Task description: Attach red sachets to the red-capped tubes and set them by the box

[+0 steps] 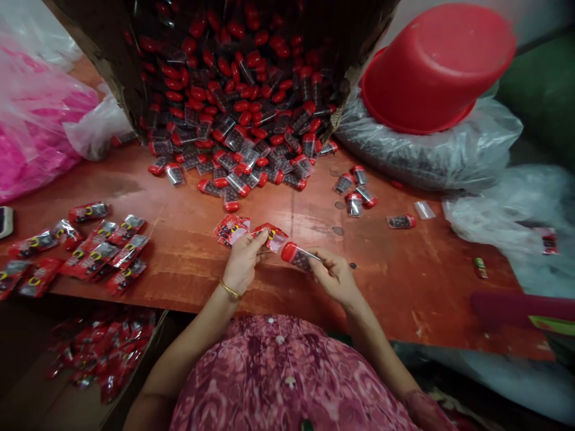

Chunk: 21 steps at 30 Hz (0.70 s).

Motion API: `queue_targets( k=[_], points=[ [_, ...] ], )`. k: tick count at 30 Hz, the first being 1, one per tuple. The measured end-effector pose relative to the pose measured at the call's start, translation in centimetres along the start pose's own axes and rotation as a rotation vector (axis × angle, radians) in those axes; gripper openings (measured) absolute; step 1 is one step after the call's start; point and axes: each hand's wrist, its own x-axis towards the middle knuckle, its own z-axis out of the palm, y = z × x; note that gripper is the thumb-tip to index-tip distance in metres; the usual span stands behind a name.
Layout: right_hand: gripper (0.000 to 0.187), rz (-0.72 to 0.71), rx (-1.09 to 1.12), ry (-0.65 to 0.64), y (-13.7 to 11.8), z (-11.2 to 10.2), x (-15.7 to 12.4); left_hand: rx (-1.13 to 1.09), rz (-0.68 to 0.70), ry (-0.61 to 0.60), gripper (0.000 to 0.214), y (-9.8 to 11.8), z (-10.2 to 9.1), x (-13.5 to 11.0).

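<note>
My left hand (242, 263) pinches a red printed card (275, 238) with a pale cutout between thumb and fingers. In my right hand (335, 274) is a small clear container (297, 256) with a red cap and dark contents. Its capped end points left and meets, or nearly meets, the card's right edge; I cannot tell whether they touch. Just beyond my left hand, more red cards (231, 230) lie loosely stacked on the table (188, 215). To the left lie several containers fitted into red cards (101, 254).
A tipped cardboard box (96, 54) spills many red-capped containers (238, 137) at the back. A red tub (431, 72) rests on a filled plastic bag (404, 152). Several loose containers (354, 203) lie right. Below the table's left edge, an open box holds carded pieces (112, 341).
</note>
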Motion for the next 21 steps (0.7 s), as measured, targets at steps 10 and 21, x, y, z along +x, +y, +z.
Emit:
queue_targets(
  k=[10,21],
  points=[
    [0.025,0.043,0.063,-0.022,-0.4,0.8,0.7,0.147,0.235,-0.041,0.023,-0.5,-0.3,0.1],
    [0.027,0.042,0.108,0.121,0.4,3.0,0.3,-0.090,0.182,-0.016,0.037,-1.9,0.7,-0.1]
  ],
)
